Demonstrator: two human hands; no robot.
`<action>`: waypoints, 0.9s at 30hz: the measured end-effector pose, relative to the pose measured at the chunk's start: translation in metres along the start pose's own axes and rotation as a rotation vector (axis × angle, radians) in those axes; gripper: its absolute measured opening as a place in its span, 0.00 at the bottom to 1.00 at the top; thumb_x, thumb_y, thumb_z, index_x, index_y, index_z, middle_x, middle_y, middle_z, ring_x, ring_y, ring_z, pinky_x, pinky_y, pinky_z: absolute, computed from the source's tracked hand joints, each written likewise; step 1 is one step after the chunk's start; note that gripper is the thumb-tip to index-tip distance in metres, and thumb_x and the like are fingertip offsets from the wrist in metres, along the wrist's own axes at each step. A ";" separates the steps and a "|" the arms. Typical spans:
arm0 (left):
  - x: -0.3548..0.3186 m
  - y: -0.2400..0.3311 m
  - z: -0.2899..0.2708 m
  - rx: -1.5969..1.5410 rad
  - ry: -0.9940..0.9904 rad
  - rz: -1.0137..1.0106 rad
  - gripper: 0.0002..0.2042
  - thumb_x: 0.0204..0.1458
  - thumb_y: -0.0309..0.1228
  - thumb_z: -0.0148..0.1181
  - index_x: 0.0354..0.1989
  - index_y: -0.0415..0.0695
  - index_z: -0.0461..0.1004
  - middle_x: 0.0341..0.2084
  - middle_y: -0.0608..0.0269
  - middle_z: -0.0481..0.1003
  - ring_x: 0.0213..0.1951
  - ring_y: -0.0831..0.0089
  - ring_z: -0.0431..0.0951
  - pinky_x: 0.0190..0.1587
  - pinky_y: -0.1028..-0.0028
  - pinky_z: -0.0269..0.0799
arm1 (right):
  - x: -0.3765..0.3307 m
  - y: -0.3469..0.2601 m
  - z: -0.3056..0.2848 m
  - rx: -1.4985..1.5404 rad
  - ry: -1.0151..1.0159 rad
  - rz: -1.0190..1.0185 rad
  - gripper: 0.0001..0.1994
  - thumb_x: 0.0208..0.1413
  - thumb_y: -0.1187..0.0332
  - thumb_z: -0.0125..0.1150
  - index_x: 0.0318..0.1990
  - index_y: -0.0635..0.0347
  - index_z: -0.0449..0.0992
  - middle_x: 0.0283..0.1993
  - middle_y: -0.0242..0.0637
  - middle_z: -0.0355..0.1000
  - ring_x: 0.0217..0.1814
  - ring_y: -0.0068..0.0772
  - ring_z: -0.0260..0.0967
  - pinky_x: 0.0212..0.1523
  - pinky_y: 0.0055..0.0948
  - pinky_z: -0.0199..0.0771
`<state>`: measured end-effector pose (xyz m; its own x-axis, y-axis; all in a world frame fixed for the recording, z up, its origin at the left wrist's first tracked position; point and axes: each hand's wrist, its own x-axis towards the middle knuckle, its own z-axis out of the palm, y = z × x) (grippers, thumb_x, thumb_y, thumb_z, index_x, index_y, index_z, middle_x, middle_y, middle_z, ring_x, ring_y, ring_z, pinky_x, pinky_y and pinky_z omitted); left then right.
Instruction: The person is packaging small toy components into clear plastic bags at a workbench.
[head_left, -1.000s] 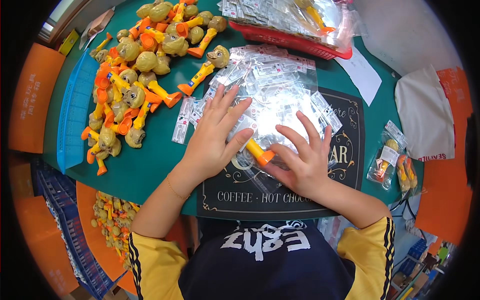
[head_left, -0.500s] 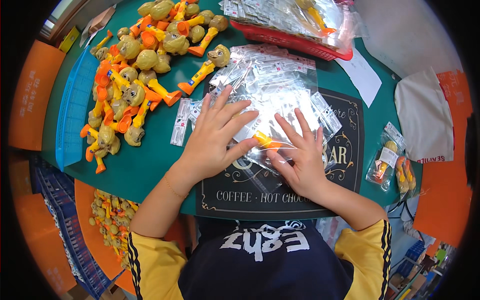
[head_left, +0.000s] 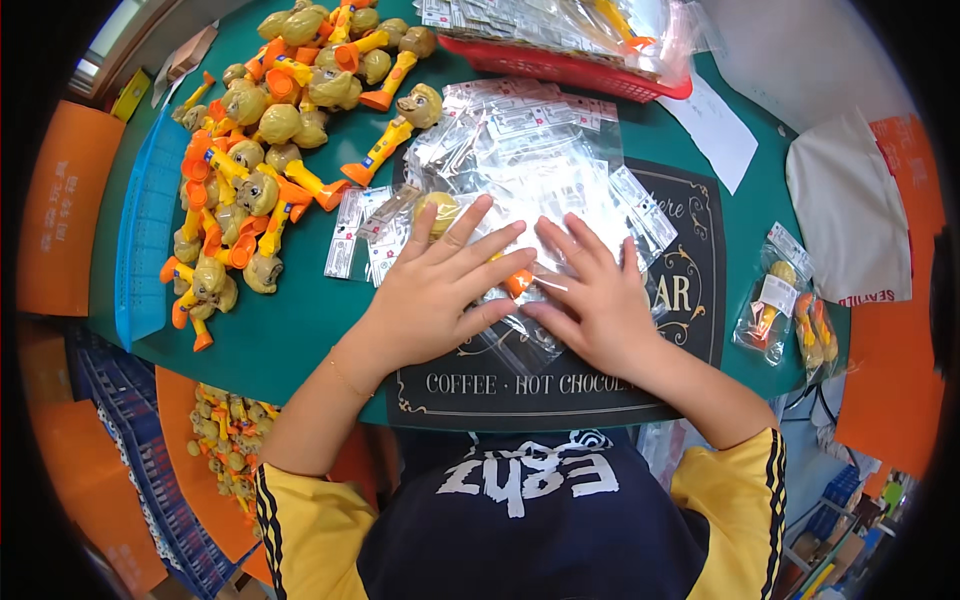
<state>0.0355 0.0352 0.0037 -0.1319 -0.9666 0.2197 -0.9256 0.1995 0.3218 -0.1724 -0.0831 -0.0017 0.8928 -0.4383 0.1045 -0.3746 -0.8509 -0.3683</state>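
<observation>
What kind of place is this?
Probably a small toy-packing workbench: a heap of yellow-and-orange toy figures, a pile of clear plastic bags, and finished bagged toys set aside on the green table.

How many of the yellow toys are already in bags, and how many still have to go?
Done: a few bagged toys lie at the table's right edge. In hand: the left hand and right hand press flat on a clear bag with one toy inside. Left: a big pile of loose toys and many empty bags.

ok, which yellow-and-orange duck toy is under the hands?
The yellow-and-orange duck toy inside the clear plastic bag, pressed flat by left hand and right hand; the others lie loose, upper left.
</observation>
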 end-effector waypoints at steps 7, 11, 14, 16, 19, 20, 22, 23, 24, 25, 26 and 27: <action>0.003 -0.001 0.000 0.073 0.009 0.030 0.29 0.54 0.51 0.61 0.65 0.61 0.69 0.69 0.71 0.63 0.74 0.61 0.51 0.74 0.51 0.32 | -0.010 0.032 -0.021 0.217 0.154 -0.018 0.07 0.47 0.72 0.71 0.36 0.54 0.85 0.36 0.30 0.76 0.40 0.33 0.71 0.41 0.32 0.70; 0.007 0.003 0.001 0.014 0.001 0.062 0.28 0.54 0.51 0.62 0.65 0.65 0.70 0.69 0.71 0.63 0.74 0.61 0.51 0.73 0.44 0.29 | -0.011 0.033 -0.023 0.287 0.088 -0.063 0.05 0.47 0.72 0.72 0.33 0.54 0.84 0.35 0.31 0.75 0.39 0.33 0.70 0.38 0.30 0.69; 0.012 0.003 0.000 0.062 0.009 0.130 0.27 0.53 0.50 0.63 0.63 0.66 0.72 0.67 0.71 0.65 0.74 0.61 0.52 0.72 0.40 0.28 | -0.010 0.026 -0.032 0.355 0.112 -0.004 0.05 0.45 0.71 0.73 0.31 0.52 0.83 0.36 0.30 0.74 0.39 0.34 0.69 0.41 0.32 0.67; 0.013 0.001 -0.001 0.047 0.003 0.152 0.26 0.52 0.50 0.64 0.62 0.66 0.72 0.66 0.72 0.66 0.73 0.61 0.53 0.72 0.40 0.27 | -0.006 0.019 -0.044 0.131 0.234 -0.174 0.06 0.42 0.69 0.74 0.29 0.50 0.82 0.38 0.29 0.73 0.40 0.36 0.68 0.44 0.34 0.65; 0.017 -0.005 0.000 -0.028 -0.035 0.197 0.27 0.50 0.52 0.65 0.61 0.66 0.74 0.64 0.72 0.69 0.72 0.60 0.55 0.72 0.41 0.24 | -0.010 0.023 -0.041 0.176 0.127 -0.343 0.09 0.41 0.67 0.76 0.32 0.47 0.83 0.38 0.25 0.74 0.42 0.34 0.69 0.41 0.35 0.63; 0.020 -0.009 0.001 -0.050 -0.045 0.218 0.27 0.50 0.52 0.65 0.60 0.65 0.74 0.64 0.72 0.69 0.72 0.60 0.56 0.72 0.41 0.25 | -0.012 0.026 -0.035 0.233 0.034 -0.359 0.09 0.42 0.66 0.76 0.34 0.46 0.83 0.37 0.22 0.74 0.43 0.31 0.70 0.40 0.34 0.63; 0.027 -0.011 -0.003 -0.057 -0.052 0.243 0.27 0.50 0.53 0.65 0.60 0.65 0.74 0.64 0.71 0.69 0.72 0.60 0.56 0.72 0.41 0.26 | -0.014 0.024 -0.033 0.180 -0.052 -0.387 0.08 0.47 0.65 0.73 0.36 0.45 0.83 0.36 0.20 0.74 0.42 0.26 0.70 0.39 0.31 0.63; 0.030 -0.010 -0.006 -0.106 -0.076 0.261 0.27 0.50 0.53 0.65 0.60 0.65 0.74 0.64 0.72 0.69 0.72 0.60 0.56 0.72 0.41 0.27 | -0.015 0.024 -0.029 0.156 -0.086 -0.398 0.07 0.48 0.65 0.72 0.36 0.45 0.84 0.35 0.19 0.74 0.42 0.26 0.70 0.39 0.31 0.63; 0.033 -0.010 -0.008 -0.157 -0.101 0.280 0.26 0.50 0.54 0.65 0.59 0.65 0.75 0.64 0.72 0.69 0.72 0.60 0.56 0.72 0.40 0.29 | -0.014 0.024 -0.027 0.195 -0.108 -0.387 0.07 0.50 0.64 0.71 0.38 0.45 0.84 0.35 0.19 0.73 0.42 0.26 0.70 0.39 0.30 0.63; 0.034 -0.010 -0.008 -0.149 -0.098 0.286 0.26 0.50 0.54 0.65 0.59 0.65 0.75 0.64 0.72 0.69 0.72 0.60 0.56 0.72 0.40 0.29 | -0.014 0.024 -0.026 0.190 -0.099 -0.390 0.07 0.50 0.64 0.71 0.38 0.45 0.84 0.35 0.19 0.73 0.42 0.26 0.70 0.39 0.30 0.63; 0.035 -0.010 -0.006 -0.126 -0.095 0.283 0.24 0.52 0.51 0.65 0.58 0.63 0.75 0.64 0.71 0.69 0.72 0.59 0.57 0.72 0.40 0.31 | -0.015 0.023 -0.024 0.196 -0.115 -0.389 0.07 0.50 0.65 0.70 0.38 0.45 0.84 0.34 0.20 0.73 0.42 0.26 0.70 0.38 0.30 0.63; 0.035 -0.009 -0.004 -0.106 -0.092 0.281 0.22 0.53 0.49 0.65 0.57 0.61 0.76 0.63 0.70 0.69 0.72 0.59 0.57 0.72 0.40 0.33 | -0.016 0.022 -0.022 0.203 -0.133 -0.386 0.07 0.51 0.65 0.70 0.38 0.46 0.84 0.34 0.20 0.73 0.42 0.26 0.70 0.37 0.30 0.63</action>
<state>0.0407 -0.0001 0.0123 -0.4132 -0.8809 0.2309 -0.8070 0.4717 0.3554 -0.2000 -0.1014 0.0089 0.9867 -0.0479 0.1552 0.0368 -0.8647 -0.5010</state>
